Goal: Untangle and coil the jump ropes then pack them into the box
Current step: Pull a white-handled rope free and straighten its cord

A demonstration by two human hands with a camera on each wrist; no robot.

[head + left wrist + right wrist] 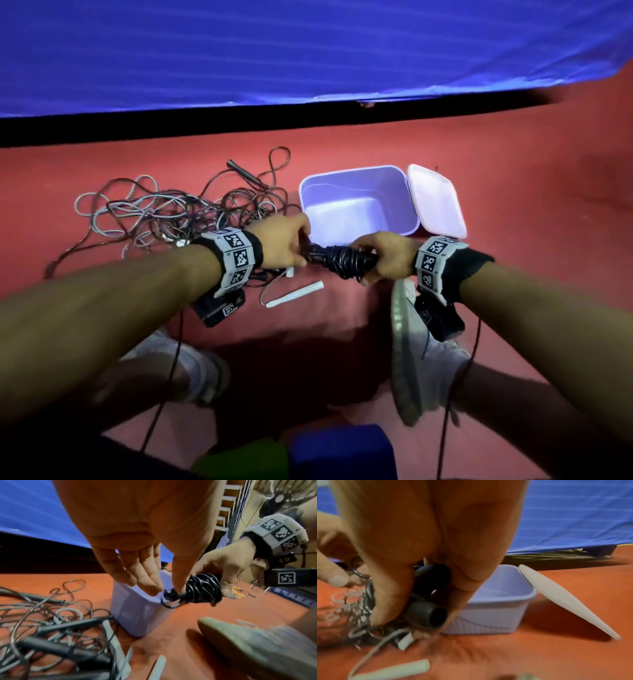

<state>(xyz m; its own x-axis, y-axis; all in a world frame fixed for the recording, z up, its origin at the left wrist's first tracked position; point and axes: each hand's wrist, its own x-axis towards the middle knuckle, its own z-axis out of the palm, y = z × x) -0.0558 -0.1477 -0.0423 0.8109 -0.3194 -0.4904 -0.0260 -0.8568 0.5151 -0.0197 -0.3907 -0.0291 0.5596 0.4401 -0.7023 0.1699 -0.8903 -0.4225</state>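
A black jump rope (pixel 337 262), wound into a tight bundle round its handles, hangs just in front of the open lavender box (pixel 356 168). My right hand (pixel 373 263) grips the bundle's handle end, and the black handle tips (pixel 436 616) stick out of the fist. My left hand (pixel 303 253) pinches the bundle's other end, thumb on the cord (pixel 178 592), remaining fingers (pixel 137 577) fairly straight. Nothing lies in the box (pixel 488 615); its lid (pixel 435 202) leans on its right side. Left of the box, a tangle of black and pale ropes (pixel 178 212) lies on the floor.
A white rope handle (pixel 296 294) lies on the red floor under my hands. My right shoe (pixel 411 342) stands close below the right wrist, the left shoe (pixel 191 366) further left. A blue mat (pixel 308 51) runs along the back. Blue (pixel 342 452) and green blocks sit nearest me.
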